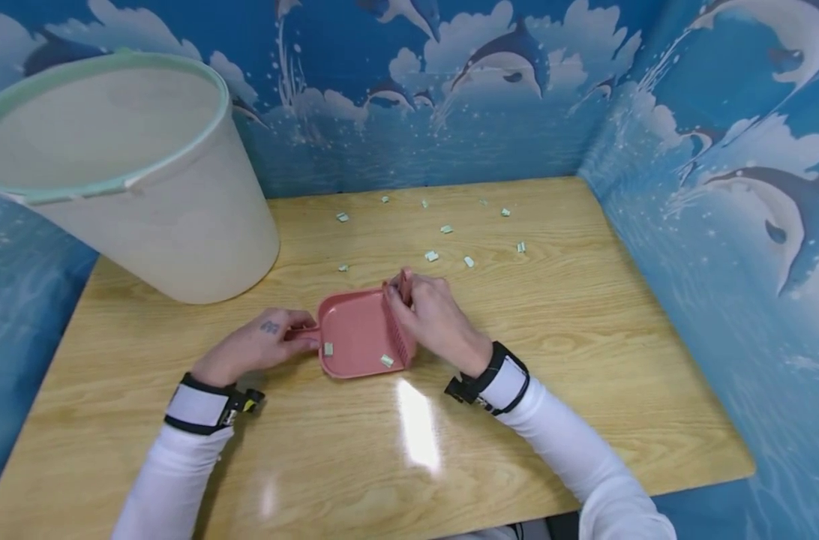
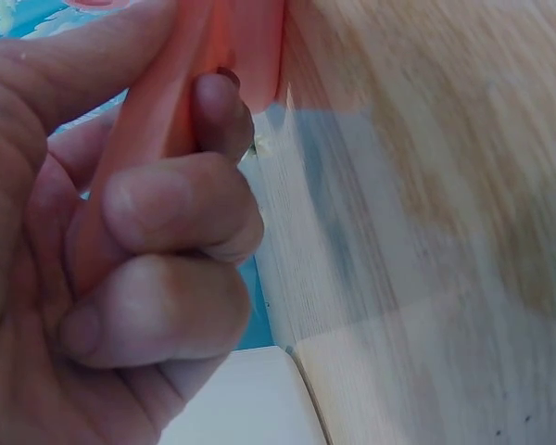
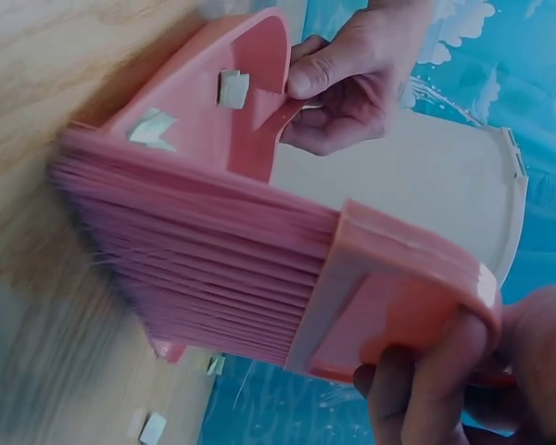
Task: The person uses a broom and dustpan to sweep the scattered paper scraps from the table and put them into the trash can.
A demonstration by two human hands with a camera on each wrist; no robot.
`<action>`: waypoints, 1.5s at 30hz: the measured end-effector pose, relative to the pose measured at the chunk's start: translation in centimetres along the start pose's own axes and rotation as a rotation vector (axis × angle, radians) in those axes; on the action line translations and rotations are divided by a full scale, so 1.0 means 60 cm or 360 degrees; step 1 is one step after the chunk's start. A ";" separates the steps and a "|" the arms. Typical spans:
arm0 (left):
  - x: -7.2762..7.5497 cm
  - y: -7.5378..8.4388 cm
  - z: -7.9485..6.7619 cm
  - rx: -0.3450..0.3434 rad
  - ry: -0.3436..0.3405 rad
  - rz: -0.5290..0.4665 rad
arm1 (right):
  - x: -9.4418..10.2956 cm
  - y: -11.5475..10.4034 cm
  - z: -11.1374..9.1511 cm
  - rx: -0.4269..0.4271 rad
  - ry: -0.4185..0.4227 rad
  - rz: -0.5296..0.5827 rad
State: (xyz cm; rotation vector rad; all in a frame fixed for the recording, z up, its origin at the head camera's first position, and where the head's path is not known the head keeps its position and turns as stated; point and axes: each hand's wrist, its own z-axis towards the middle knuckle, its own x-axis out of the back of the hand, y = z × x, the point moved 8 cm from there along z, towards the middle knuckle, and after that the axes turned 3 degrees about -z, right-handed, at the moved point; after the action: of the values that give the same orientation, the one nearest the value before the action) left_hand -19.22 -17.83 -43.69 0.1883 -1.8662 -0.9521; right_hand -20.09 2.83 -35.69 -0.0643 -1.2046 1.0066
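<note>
A pink dustpan [image 1: 358, 330] is in the middle of the table, its handle toward the left. My left hand [image 1: 264, 345] grips that handle, fingers curled round it in the left wrist view. Two small pale green paper scraps [image 3: 233, 89] lie in the pan. My right hand [image 1: 439, 319] holds a pink hand brush [image 3: 389, 297] by its handle. The brush's bristles [image 3: 195, 250] stand at the pan's open right edge, pointing down. Whether the bristles touch the pan floor I cannot tell.
Several more pale scraps [image 1: 432, 256] are scattered over the back half of the wooden table [image 1: 585, 360]. A large white bin [image 1: 200, 217] with a green rim stands at the back left. Dolphin-printed blue sheets [image 1: 409, 142] line the back and sides.
</note>
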 end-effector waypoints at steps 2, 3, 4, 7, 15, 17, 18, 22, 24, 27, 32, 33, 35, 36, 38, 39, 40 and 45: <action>0.000 0.000 0.000 -0.0005 -0.0001 -0.0006 | -0.001 -0.004 0.001 0.0000 0.0007 -0.0020; 0.000 0.000 0.000 -0.0003 -0.0001 -0.0013 | -0.003 -0.006 0.002 0.0002 0.0008 -0.0024; 0.000 0.001 -0.001 -0.0001 -0.0002 -0.0016 | -0.004 -0.009 0.003 0.0012 0.0012 -0.0023; -0.001 0.000 -0.001 0.0012 -0.0001 -0.0008 | -0.011 -0.015 0.006 0.0034 0.0023 0.0021; -0.005 0.000 -0.001 0.0013 0.0008 0.0015 | -0.026 -0.015 0.004 -0.0029 0.0013 0.0450; -0.004 -0.001 -0.003 0.0009 0.0013 0.0016 | -0.018 -0.011 0.004 -0.0038 0.0059 0.0564; -0.005 -0.001 -0.003 0.0003 0.0014 0.0017 | -0.011 -0.006 0.003 -0.0042 0.0098 0.0609; -0.004 -0.003 -0.005 0.0015 0.0025 0.0012 | 0.031 0.023 0.002 -0.0034 0.0257 0.0706; -0.004 -0.002 -0.005 0.0013 0.0025 0.0006 | 0.056 0.045 -0.001 -0.0041 0.0321 0.0665; -0.004 -0.003 -0.004 0.0012 0.0026 0.0003 | 0.093 0.083 -0.003 -0.0057 0.0390 0.0497; -0.003 -0.002 -0.003 -0.0004 0.0030 -0.0007 | 0.152 0.150 -0.016 -0.0063 0.0525 0.0089; -0.003 -0.002 -0.002 -0.0005 0.0030 -0.0005 | 0.161 0.162 -0.020 -0.0060 0.0546 0.0021; -0.003 -0.001 -0.002 -0.0012 0.0026 0.0005 | 0.171 0.181 -0.026 -0.0063 0.0546 -0.0093; -0.003 -0.001 -0.003 -0.0017 0.0020 0.0006 | 0.172 0.190 -0.028 -0.0064 0.0528 -0.0134; -0.003 -0.002 -0.003 -0.0006 0.0018 0.0014 | 0.167 0.203 -0.033 -0.0069 0.0456 -0.0179; -0.003 -0.002 -0.004 0.0002 0.0016 0.0013 | 0.163 0.208 -0.036 -0.0074 0.0408 -0.0196; -0.003 -0.001 -0.004 0.0001 0.0015 0.0015 | 0.157 0.211 -0.038 -0.0080 0.0358 -0.0205; -0.003 0.001 -0.004 0.0006 0.0026 0.0008 | 0.131 0.214 -0.050 -0.0113 0.0163 -0.0209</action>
State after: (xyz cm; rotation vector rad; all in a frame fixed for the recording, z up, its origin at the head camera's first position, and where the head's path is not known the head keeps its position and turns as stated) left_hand -18.89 -17.83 -43.74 0.1929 -1.8531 -0.9410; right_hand -25.52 17.03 -37.96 -0.0903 -1.1356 0.8366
